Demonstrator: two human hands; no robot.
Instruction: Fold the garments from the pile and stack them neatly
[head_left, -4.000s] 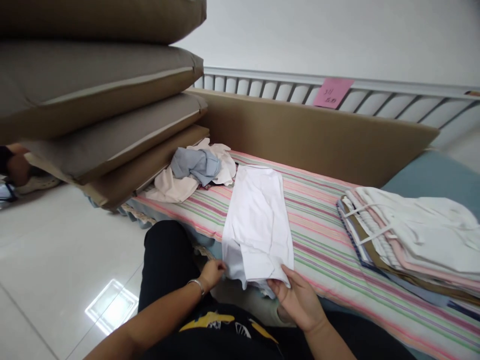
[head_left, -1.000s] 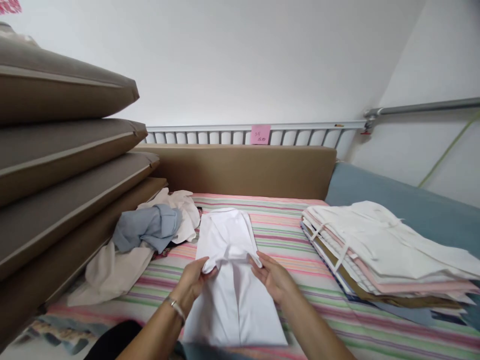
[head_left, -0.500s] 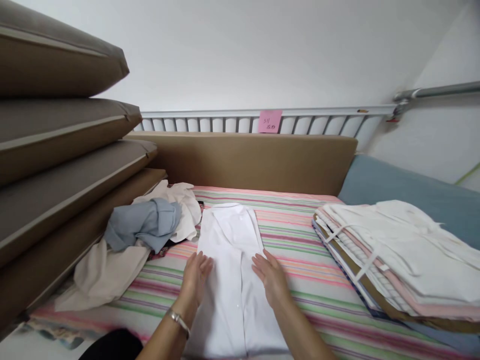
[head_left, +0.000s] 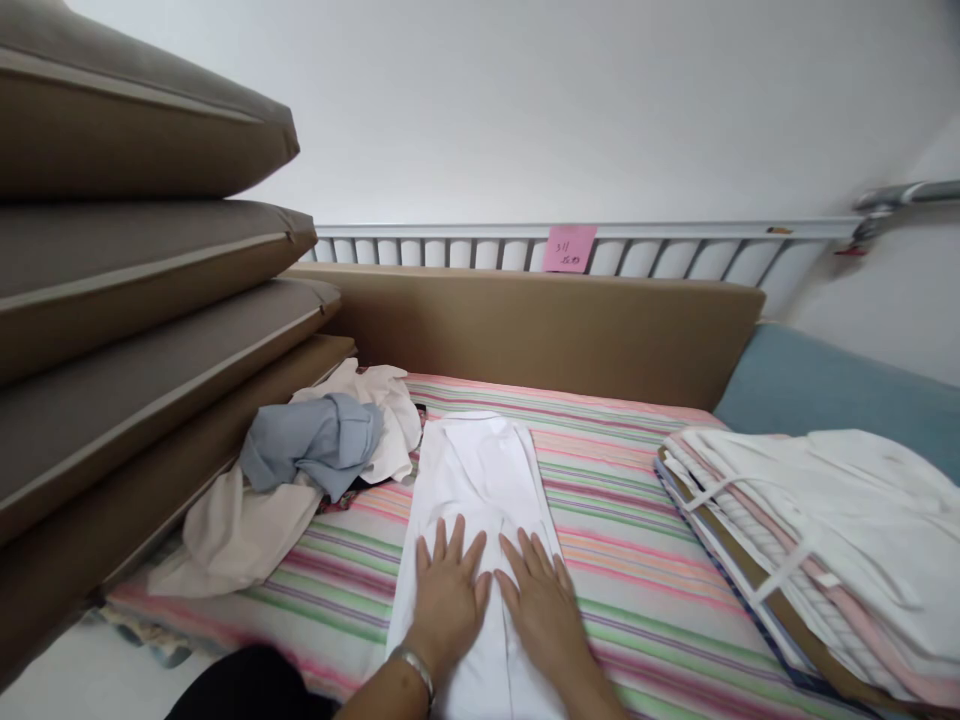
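Observation:
A white garment (head_left: 487, 465), folded into a long narrow shape, lies on the striped sheet (head_left: 637, 560) in front of me. My left hand (head_left: 450, 590) rests flat on its left part, fingers spread. Beside it, my right hand (head_left: 541, 595) lies flat on the right part with its fingers apart. The two thumbs are close together near the middle. Neither hand holds anything. The lower end of the garment runs out of the bottom of the view between my forearms.
At the left, crumpled blue-grey (head_left: 311, 440) and cream clothes (head_left: 232, 540) lie beside stacked brown cushions (head_left: 135, 400). A pile of folded clothes (head_left: 847, 530) is at the right. Behind stand a brown panel (head_left: 540, 325) and a railing with a pink note (head_left: 568, 248).
Both hands have moved inward and down from the garment's sides onto its top, with fingers now spread flat. The garment looks narrower at the bottom, and the view has shifted slightly left.

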